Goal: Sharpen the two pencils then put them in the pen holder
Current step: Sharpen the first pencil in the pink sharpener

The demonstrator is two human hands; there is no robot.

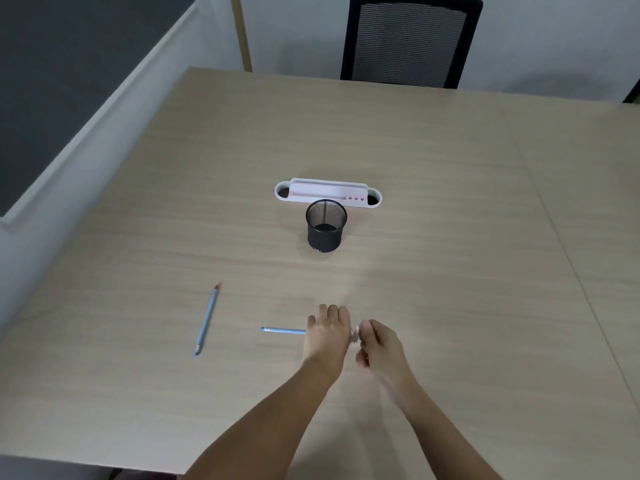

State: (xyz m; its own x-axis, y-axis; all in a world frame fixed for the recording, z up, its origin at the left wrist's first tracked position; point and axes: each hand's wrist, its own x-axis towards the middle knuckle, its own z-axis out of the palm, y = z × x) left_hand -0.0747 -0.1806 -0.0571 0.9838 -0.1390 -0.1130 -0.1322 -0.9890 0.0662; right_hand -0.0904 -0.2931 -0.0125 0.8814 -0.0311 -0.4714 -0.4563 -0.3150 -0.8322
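Head view looks down on a pale wood-grain table (pixel 415 140). Farthest left, at about eight o'clock from the frame centre, a slim blue pencil (pixel 206 320) lies loose on the table, its reddish end pointing to twelve o'clock and nothing touching it. To its right a second blue pencil (pixel 282 330) lies level, pointing to nine o'clock; its right part disappears under the left hand (pixel 327 336), whose fingers are curled down around it in a closed grip, knuckles up. Just beside that, at three o'clock from it, the right hand (pixel 382 346) is blurred; its fingers are bunched around a small pale pinkish sharpener (pixel 355 334) held at the hidden end of the pencil, though the blur hides how tightly. At twelve o'clock from the hands, well apart, stands a round black wire-mesh pen holder (pixel 326 230), upright. Directly behind it sits a long white plastic desk organiser (pixel 328 193) with rounded ends. A black mesh-backed chair (pixel 410 41) stands at the far edge.
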